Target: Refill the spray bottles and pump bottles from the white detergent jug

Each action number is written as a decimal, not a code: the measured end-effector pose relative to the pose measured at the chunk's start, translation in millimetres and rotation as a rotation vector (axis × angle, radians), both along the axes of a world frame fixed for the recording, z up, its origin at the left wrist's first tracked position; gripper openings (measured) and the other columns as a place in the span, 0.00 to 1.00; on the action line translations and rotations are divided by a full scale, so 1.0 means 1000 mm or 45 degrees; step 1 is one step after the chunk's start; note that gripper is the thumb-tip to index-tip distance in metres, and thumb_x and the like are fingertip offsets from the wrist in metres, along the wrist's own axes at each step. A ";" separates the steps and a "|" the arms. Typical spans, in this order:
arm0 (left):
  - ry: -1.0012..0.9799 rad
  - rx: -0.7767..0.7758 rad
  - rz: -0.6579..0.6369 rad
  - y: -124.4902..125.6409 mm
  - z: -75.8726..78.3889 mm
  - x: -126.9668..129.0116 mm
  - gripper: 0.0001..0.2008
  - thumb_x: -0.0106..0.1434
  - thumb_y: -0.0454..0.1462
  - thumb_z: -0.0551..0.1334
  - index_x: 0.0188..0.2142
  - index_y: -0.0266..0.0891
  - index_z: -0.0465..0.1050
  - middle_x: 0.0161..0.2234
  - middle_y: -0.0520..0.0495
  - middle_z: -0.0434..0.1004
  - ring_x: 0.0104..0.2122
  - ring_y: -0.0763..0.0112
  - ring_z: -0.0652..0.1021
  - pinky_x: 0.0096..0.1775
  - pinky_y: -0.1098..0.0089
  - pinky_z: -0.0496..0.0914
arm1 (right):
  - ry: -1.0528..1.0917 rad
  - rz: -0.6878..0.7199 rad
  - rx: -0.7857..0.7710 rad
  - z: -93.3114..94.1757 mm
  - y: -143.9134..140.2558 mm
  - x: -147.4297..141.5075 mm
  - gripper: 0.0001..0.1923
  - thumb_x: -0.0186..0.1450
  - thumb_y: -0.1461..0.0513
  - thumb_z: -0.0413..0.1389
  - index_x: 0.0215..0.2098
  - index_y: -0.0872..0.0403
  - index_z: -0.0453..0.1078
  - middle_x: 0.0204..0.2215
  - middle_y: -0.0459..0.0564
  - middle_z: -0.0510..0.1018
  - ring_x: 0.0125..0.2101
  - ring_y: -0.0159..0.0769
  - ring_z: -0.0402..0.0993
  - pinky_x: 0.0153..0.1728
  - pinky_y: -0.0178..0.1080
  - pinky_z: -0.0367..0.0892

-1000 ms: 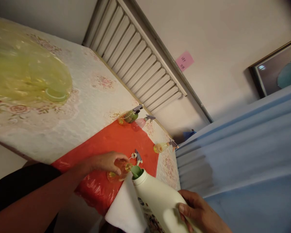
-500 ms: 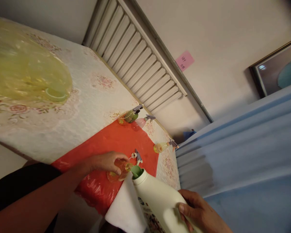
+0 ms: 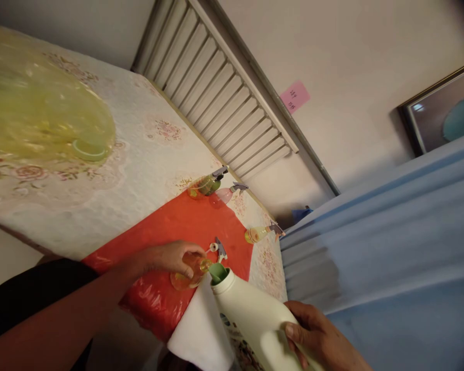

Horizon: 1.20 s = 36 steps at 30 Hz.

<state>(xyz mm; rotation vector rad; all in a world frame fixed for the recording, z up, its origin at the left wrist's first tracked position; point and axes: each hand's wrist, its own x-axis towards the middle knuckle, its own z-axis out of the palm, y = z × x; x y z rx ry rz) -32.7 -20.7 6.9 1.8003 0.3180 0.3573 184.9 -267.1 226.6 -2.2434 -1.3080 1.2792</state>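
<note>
My left hand [image 3: 180, 259] grips a clear spray bottle [image 3: 189, 275] without its head, standing on the red plastic sheet [image 3: 158, 232]. In my right hand [image 3: 313, 332] is the handle of a large pale green jug [image 3: 255, 314], tipped over so its green spout [image 3: 218, 273] meets the spray bottle's mouth. Any flow of liquid is too small to make out. Just beyond the mouth lies a loose trigger spray head [image 3: 218, 249] on the sheet. Under the jug's neck is a white block-like thing [image 3: 201, 324].
Several spray bottles with trigger heads stand along the table's far side: a greenish one [image 3: 209, 184], a pinkish one [image 3: 223, 196] and a yellow one [image 3: 256, 235]. A yellow plastic bag [image 3: 46, 103] lies at left on the flowered tablecloth [image 3: 139, 170]. Blue cloth [image 3: 382, 221] hangs at right.
</note>
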 end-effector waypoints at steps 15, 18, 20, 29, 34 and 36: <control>-0.010 0.040 -0.019 0.002 -0.006 0.000 0.30 0.48 0.38 0.67 0.53 0.46 0.72 0.55 0.50 0.76 0.54 0.56 0.74 0.54 0.65 0.67 | -0.046 0.020 -0.012 0.002 0.001 0.000 0.28 0.59 0.40 0.57 0.29 0.57 0.69 0.17 0.41 0.67 0.16 0.25 0.59 0.20 0.30 0.53; -0.037 0.032 -0.025 0.002 -0.007 0.001 0.30 0.48 0.38 0.67 0.53 0.45 0.72 0.54 0.50 0.77 0.53 0.57 0.75 0.54 0.66 0.67 | -0.046 0.012 -0.010 0.002 0.001 0.000 0.27 0.60 0.41 0.58 0.30 0.58 0.69 0.18 0.40 0.66 0.16 0.24 0.59 0.20 0.30 0.53; -0.050 0.020 -0.029 0.002 -0.007 0.001 0.30 0.48 0.37 0.67 0.53 0.43 0.72 0.53 0.50 0.77 0.52 0.57 0.75 0.53 0.66 0.67 | -0.036 0.014 -0.016 0.002 0.001 0.000 0.27 0.59 0.40 0.58 0.30 0.58 0.69 0.18 0.40 0.67 0.16 0.24 0.58 0.20 0.30 0.53; -0.052 0.002 -0.039 0.002 -0.005 0.001 0.29 0.47 0.37 0.67 0.51 0.45 0.73 0.51 0.52 0.79 0.54 0.55 0.73 0.53 0.66 0.67 | -0.051 0.015 -0.029 0.004 0.003 -0.002 0.28 0.58 0.39 0.58 0.29 0.57 0.68 0.19 0.41 0.67 0.16 0.24 0.58 0.20 0.30 0.52; -0.034 -0.002 -0.033 0.001 -0.003 0.001 0.29 0.47 0.37 0.67 0.51 0.44 0.73 0.52 0.51 0.78 0.54 0.56 0.73 0.54 0.66 0.66 | -0.079 0.022 -0.029 0.005 0.002 0.000 0.28 0.59 0.40 0.57 0.30 0.57 0.69 0.17 0.41 0.67 0.17 0.25 0.59 0.20 0.30 0.53; -0.033 -0.002 -0.030 0.001 -0.004 0.001 0.29 0.47 0.37 0.67 0.52 0.44 0.73 0.52 0.51 0.78 0.54 0.57 0.74 0.54 0.66 0.66 | -0.086 0.019 -0.034 0.005 0.002 0.000 0.28 0.59 0.40 0.58 0.30 0.57 0.69 0.17 0.41 0.67 0.17 0.25 0.59 0.20 0.30 0.53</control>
